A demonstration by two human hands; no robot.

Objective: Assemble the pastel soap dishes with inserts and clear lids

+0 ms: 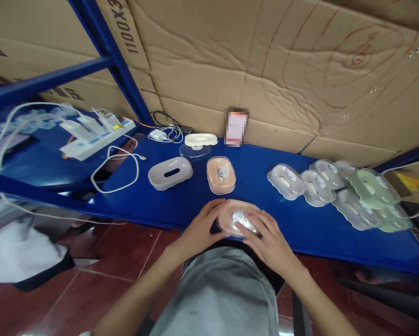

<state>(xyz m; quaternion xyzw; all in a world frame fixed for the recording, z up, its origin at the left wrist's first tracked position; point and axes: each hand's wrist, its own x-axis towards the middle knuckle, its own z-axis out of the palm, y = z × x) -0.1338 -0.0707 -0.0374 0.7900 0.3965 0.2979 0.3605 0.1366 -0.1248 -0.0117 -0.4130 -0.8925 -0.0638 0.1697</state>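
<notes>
A peach soap box (233, 212) with a clear lid and a round silvery label is at the blue table's front edge, between my hands. My left hand (203, 227) grips its left end, thumb and fingers around the rim. Across the right part of the lid lie the bent fingers of my right hand (267, 235), partly over the label. Just beyond sits another peach soap box (221, 175), lidded and labelled. To its left is a grey-mauve soap dish (170, 173) with a dark slot and no lid.
A cream dish (200, 139) rests by a clear lid (195, 151). Several lidded grey soap boxes (317, 187) and green ones (373, 186) cluster at right. A phone with a blurred screen (236, 127) leans on the cardboard. A power strip (97, 138) and white cables lie left.
</notes>
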